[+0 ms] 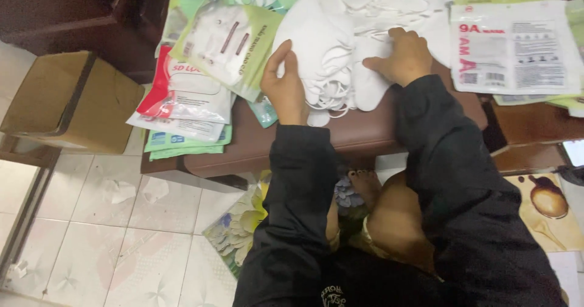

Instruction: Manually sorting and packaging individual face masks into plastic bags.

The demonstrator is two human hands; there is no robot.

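Dark sleeves (365,179), both hands' fingers (398,39) atop white masks (322,51).

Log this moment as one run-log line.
left hand: on white masks | right hand: pressing masks | table: brown, mask packets at left | box: on floor left

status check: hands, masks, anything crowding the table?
Left hand open, gripping edge of white mask stack. Right hand flat on same stack, pressing down. Packaged masks crowd left, more packets right; brown table edge bare.
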